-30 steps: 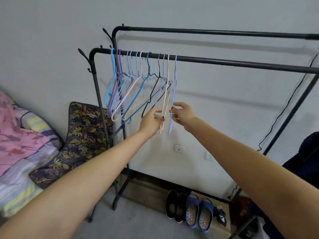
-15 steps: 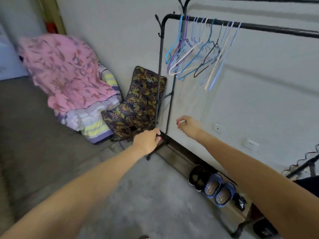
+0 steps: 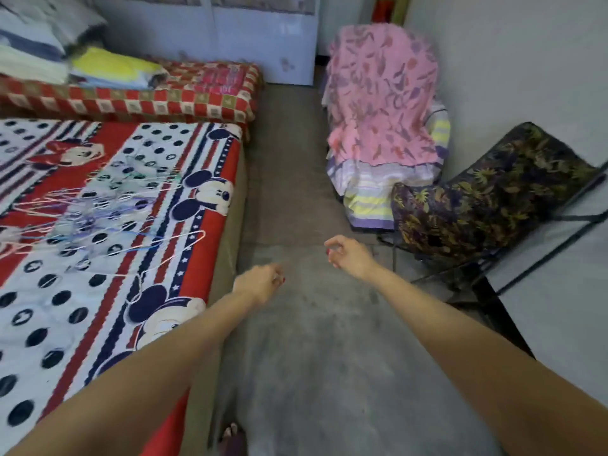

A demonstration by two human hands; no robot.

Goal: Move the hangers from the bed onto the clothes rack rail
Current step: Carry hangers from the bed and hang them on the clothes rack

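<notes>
Several thin hangers (image 3: pixel 98 218) in pink, blue, purple and green lie in a loose, blurred pile on the bed (image 3: pixel 197 281), whose cover is red, white and navy with cartoon mice. My left hand (image 3: pixel 261 283) hovers over the floor just right of the bed's edge, fingers loosely curled, holding nothing. My right hand (image 3: pixel 345 255) hangs further right over the floor, fingers loosely curled and empty. The clothes rack rail is out of view; only a black lower frame part (image 3: pixel 559 245) shows at the right.
A grey floor strip (image 3: pixel 296 357) runs between bed and wall. A pink blanket over striped bedding (image 3: pixel 381 103) and a dark floral cushion (image 3: pixel 487 195) stand at the right. A second red-checked mattress (image 3: pixel 148 100) with folded bedding lies behind the bed.
The view has swung left from the rack to the bed. Both hands came down from the hung hangers, empty, and now hover over the floor beside the bed.
</notes>
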